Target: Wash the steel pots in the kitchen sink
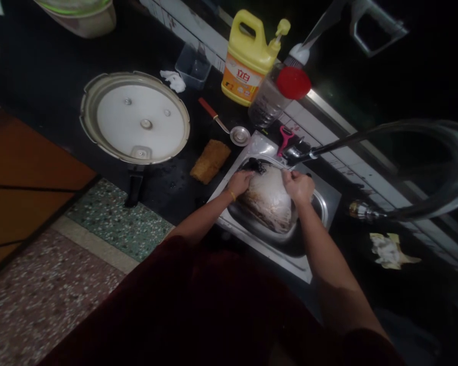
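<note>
A round metal pot (269, 201) lies bottom-up and tilted in the small steel sink (328, 195). My left hand (239, 181) grips its far left rim beside a dark handle (256, 164). My right hand (298, 186) is closed at the pot's upper right edge, pinching something small I cannot make out. The tap's spout (328, 146) ends just above the pot.
A large pan lid (135, 117) lies on the dark counter at left. Near the sink are a yellow sponge (209, 160), a ladle (229, 129), a yellow detergent jug (250, 58), a clear jar with a red lid (280, 91) and a pink peeler (285, 138). Crumpled cloth (389, 250) lies at right.
</note>
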Demonstrator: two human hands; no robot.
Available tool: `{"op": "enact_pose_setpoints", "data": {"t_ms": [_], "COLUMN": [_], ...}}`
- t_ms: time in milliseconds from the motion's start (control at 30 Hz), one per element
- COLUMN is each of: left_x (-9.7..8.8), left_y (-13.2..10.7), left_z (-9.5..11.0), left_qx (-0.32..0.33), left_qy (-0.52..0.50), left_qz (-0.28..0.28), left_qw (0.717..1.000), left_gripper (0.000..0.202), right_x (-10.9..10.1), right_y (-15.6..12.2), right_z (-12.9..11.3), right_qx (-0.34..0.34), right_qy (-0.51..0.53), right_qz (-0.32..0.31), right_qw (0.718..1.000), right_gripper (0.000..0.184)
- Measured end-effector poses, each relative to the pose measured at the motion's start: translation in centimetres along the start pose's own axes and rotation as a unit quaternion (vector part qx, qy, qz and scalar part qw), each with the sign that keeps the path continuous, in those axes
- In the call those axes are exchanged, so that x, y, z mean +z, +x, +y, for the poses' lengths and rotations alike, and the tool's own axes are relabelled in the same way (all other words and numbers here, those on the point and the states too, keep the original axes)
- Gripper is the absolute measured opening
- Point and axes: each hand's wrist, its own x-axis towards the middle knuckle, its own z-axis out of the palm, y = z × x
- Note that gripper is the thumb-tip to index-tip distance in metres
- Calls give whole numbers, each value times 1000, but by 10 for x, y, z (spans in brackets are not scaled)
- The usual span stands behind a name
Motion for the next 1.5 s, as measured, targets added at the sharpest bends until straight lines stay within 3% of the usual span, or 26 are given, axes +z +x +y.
{"op": "enact_pose_setpoints", "data": {"t_ms": [167, 333, 433, 533, 600, 700, 767, 900, 1033, 1167, 1300, 1400, 1500], "left_x": [5, 16, 19, 17, 14, 10, 6, -1, 0, 0, -1, -3, -5], "left_y": [-9, 18, 39, 27, 0, -42, -54, -44, -42, -47, -47, -44, -43], "left_z": [11, -12, -19, -7, 7, 27, 31, 24, 19, 20, 23, 23, 20], "left_qx": [69, -39, -68, -88, -47, 97, 130, 37, 147, 148, 235, 207, 231], "left_qy": [-13, -33, -45, -47, -49, -45, -37, -25, 8, 59, 82, 100, 102], "left_qz": [2, 16, 0, 6, 26, 28, 21, 45, 28, 48, 17, 35, 21], "left_qw": [998, 999, 997, 995, 997, 994, 991, 998, 989, 986, 968, 973, 967], "left_gripper": [37, 33, 30, 29, 33, 34, 29, 21, 20, 24, 24, 27, 26], "right_x": [-1, -1, -2, -4, -5, -4, -3, -2, -4, -6, -6, -5, -4], "right_y": [1, 2, 4, 4, 3, 3, 3, 3, 3, 3, 3, 3, 4], "right_z": [-1, -1, -1, -3, -4, -4, -4, -3, -5, -6, -7, -7, -6], "right_qx": [7, 7, 10, 16, 17, 11, 8, 6, 6, 5, 3, 4, -2], "right_qy": [4, 9, 5, 5, 7, 13, 20, 44, 49, 41, 43, 48, 49], "right_qz": [2, 2, 2, -3, -5, -1, 1, -2, 2, -9, -11, -8, -6], "right_qw": [1000, 1000, 1000, 1000, 1000, 1000, 1000, 999, 999, 999, 999, 999, 999], "right_gripper": [57, 56, 58, 59, 59, 61, 61, 62, 61, 64, 64, 65, 66]}}
